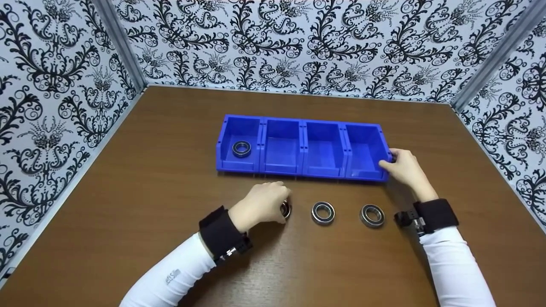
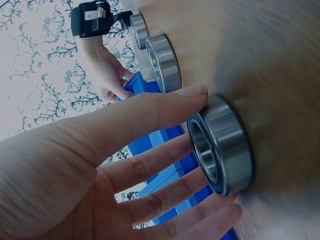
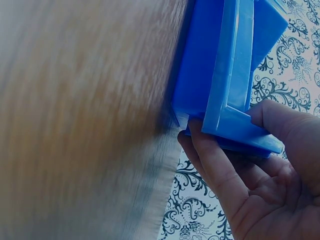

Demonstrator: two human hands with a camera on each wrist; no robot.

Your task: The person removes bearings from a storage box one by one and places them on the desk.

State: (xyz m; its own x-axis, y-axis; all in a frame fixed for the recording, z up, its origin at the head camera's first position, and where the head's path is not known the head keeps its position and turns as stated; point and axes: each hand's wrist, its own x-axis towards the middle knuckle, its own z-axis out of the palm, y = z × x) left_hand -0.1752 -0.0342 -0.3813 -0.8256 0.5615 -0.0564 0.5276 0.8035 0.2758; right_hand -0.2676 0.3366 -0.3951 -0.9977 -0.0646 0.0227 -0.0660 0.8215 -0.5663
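A person wearing white sleeves and black wrist straps works at a brown wooden tabletop (image 1: 128,192) enclosed by walls papered in a black-and-white floral pattern.

Toward the back of the tabletop sits a blue plastic tray (image 1: 303,123) divided into four open compartments set side by side. A metal bearing ring (image 1: 241,149) lies in the leftmost compartment; the other three compartments show only their blue floors.

In front of the tray, three more bearing rings lie in a row on the tabletop. The left hand (image 1: 261,204) covers the leftmost ring (image 1: 285,209), which lies in front of the tray's second compartment. The left wrist view shows that ring standing on edge on the wood, with the thumb on one side of its rim and the fingers (image 2: 165,175) curling toward the other, clamped lightly on it. The middle ring (image 1: 323,212) and the right ring (image 1: 372,215) lie flat, apart from each other and untouched.

The right hand (image 1: 404,167) holds the tray's right front corner. The right wrist view shows the thumb on top of the rim and the fingers (image 3: 215,165) wrapped beneath the tray's edge, gripping it.
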